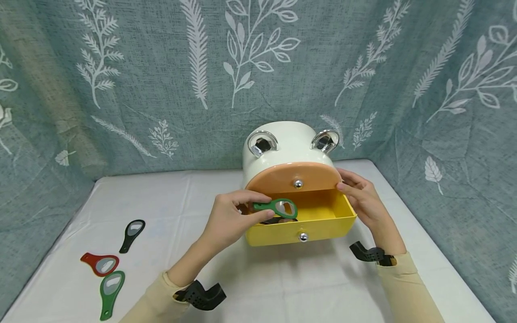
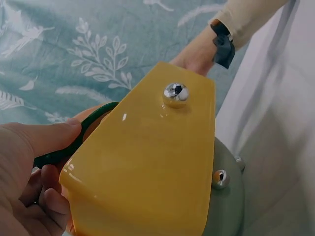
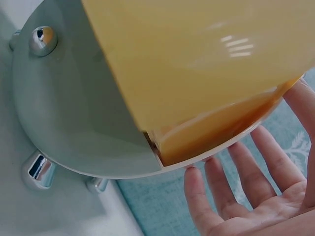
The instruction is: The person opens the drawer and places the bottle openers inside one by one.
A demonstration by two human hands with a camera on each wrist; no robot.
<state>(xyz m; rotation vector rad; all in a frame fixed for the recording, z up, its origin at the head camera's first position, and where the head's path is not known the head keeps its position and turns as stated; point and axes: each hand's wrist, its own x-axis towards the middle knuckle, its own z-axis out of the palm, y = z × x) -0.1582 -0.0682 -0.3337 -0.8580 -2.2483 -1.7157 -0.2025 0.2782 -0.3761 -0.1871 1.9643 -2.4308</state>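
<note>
My left hand (image 1: 226, 220) pinches a green magnifying glass (image 1: 265, 206) by its handle, just over the left side of a pulled-out yellow drawer (image 1: 329, 228). In the left wrist view, the drawer front hides part of the green rim. Inside the drawer, below the green glass, lies a dark, partly hidden item (image 1: 278, 220). The drawer belongs to a white, rounded animal-shaped cabinet (image 1: 284, 141) with an orange upper front (image 1: 274, 177). My right hand (image 1: 365, 202) rests against the cabinet's right side, its fingers extended along the edge and the thumb by the drawer's corner.
On the white table (image 1: 169, 202) to the left lie a black magnifying glass (image 1: 126, 243), a red one (image 1: 89, 259) and another green one (image 1: 107, 300). A patterned green curtain (image 1: 161, 89) hangs behind and at both sides. The drawer has a silver knob (image 1: 303, 237).
</note>
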